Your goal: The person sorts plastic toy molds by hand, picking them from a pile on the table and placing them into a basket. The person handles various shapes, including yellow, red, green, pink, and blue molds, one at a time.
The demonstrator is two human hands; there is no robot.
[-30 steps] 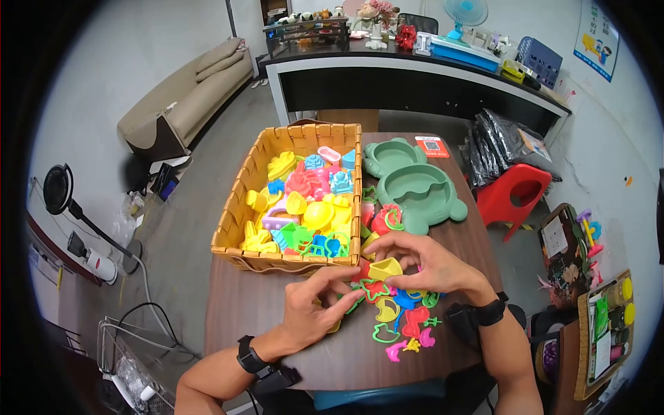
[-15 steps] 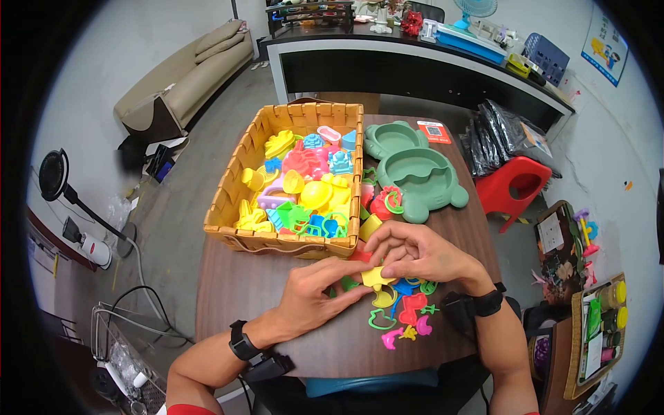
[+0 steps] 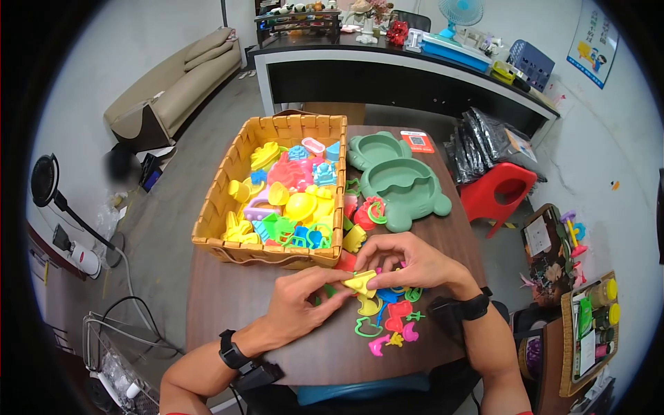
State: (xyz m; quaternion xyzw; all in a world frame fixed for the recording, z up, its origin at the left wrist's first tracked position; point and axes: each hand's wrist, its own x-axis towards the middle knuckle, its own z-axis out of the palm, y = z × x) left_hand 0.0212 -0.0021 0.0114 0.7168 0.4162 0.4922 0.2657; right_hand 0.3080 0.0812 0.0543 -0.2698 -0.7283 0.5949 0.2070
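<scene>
Both hands meet over a pile of small plastic moulds on a brown table. My left hand and my right hand pinch the same yellow mould between their fingertips, just above the pile. A woven yellow basket full of coloured moulds stands right behind the hands. More loose moulds, red and green ones, lie between the basket and two green bear-shaped trays.
A red card lies at the table's far edge. A red stool and black bags stand to the right. A black counter is behind, a sofa and a floor fan to the left.
Both hands have lowered the yellow mould closer to the pile, and my left fingers have closed onto it beside my right. The camera has shifted a little.
</scene>
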